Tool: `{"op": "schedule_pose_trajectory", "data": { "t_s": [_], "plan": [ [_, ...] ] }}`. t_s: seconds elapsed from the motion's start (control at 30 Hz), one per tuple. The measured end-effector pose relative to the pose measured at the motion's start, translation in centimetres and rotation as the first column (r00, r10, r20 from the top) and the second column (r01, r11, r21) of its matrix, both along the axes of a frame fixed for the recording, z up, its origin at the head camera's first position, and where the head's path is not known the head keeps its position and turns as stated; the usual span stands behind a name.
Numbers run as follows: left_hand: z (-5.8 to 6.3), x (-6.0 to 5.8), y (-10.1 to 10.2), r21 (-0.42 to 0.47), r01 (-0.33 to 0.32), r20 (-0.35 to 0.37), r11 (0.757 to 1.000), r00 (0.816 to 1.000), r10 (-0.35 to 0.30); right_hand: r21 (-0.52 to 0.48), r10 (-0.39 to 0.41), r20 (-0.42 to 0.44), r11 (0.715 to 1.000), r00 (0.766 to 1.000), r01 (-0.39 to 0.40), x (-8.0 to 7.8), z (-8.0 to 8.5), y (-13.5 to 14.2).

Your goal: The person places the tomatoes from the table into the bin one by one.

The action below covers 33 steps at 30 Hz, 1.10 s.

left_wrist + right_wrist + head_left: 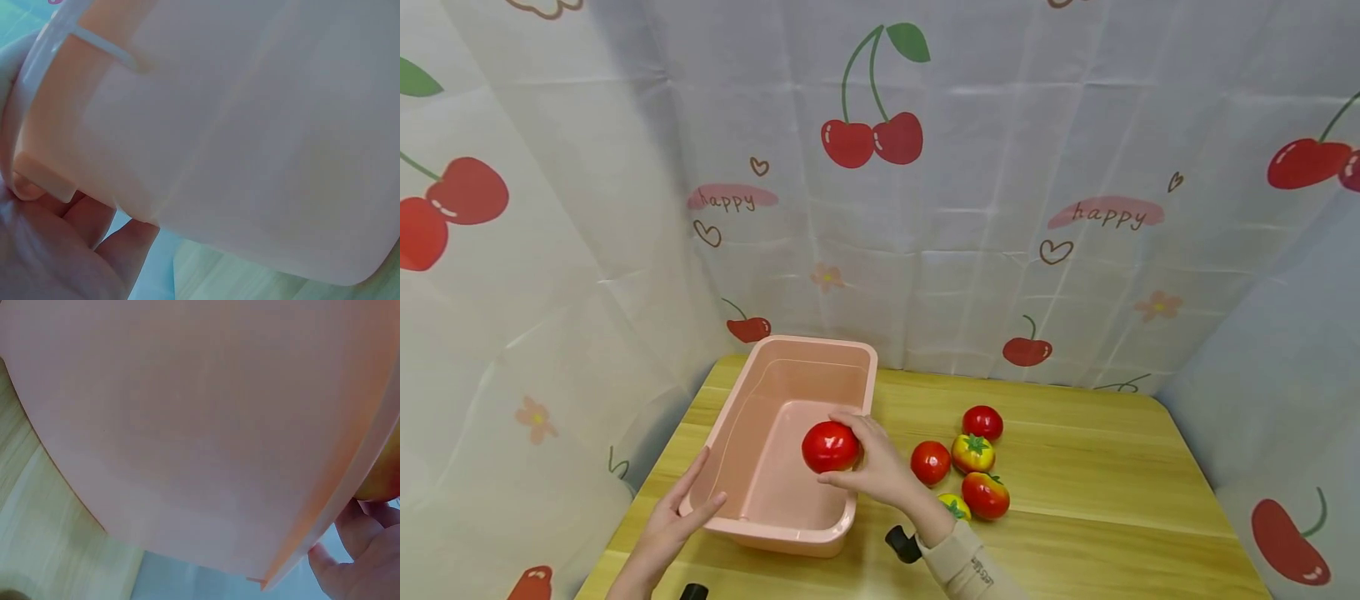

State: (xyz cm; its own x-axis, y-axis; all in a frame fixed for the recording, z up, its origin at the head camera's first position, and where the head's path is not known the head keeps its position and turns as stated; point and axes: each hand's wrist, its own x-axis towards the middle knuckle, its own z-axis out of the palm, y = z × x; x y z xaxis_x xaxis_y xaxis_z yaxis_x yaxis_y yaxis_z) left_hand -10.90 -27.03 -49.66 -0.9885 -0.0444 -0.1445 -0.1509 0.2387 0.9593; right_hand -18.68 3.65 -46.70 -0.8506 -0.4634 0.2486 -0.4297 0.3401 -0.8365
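A pink plastic basin (797, 535) sits on the left part of the table. My left hand (670, 527) grips its near left corner; in the left wrist view, fingers (87, 219) reach under the rim. Over the basin's right side, my right hand (880, 467) holds a shiny red tomato (829, 447) between thumb and fingers. The right wrist view shows the basin's outer wall (187, 437), with the tomato (384, 469) partly hidden behind the rim and the hand (362, 556) beside it.
Right of the basin lies a group of several tomatoes, among them a red one (930, 463), a yellow-red one (973, 453) and a red-orange one (986, 496). A cherry-print curtain (970, 217) surrounds the wooden table (1097, 483) at the back and sides.
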Motion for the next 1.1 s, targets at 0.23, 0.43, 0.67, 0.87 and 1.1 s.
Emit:
{"op": "schedule_pose_trajectory", "data": {
  "t_s": [0.23,0.43,0.67,0.87,1.1],
  "plan": [
    [-0.2,-0.1,-0.1,0.005,0.002,-0.005,1.000,1.000,-0.002,0.036,-0.003,-0.023,0.999,1.000,0.003,0.0,0.0,0.0],
    [-0.2,-0.1,-0.1,0.010,0.001,-0.005,1.000,1.000,-0.001,0.018,0.005,0.005,1.000,1.000,-0.005,0.3,0.2,0.6],
    [-0.4,-0.2,0.0,0.005,-0.022,0.009,1.000,1.000,0.022,-0.019,-0.018,0.060,1.000,0.998,0.019,0.5,0.2,2.1],
    [-0.4,-0.2,0.3,-0.015,-0.037,-0.040,0.999,0.999,0.037,-0.044,-0.024,0.052,0.999,0.998,0.026,0.5,-0.2,3.7],
    [-0.2,0.2,0.4,-0.007,-0.073,-0.059,0.997,0.996,0.073,-0.047,-0.056,0.069,0.997,0.996,0.059,0.4,-0.2,5.9]
  ]
}}
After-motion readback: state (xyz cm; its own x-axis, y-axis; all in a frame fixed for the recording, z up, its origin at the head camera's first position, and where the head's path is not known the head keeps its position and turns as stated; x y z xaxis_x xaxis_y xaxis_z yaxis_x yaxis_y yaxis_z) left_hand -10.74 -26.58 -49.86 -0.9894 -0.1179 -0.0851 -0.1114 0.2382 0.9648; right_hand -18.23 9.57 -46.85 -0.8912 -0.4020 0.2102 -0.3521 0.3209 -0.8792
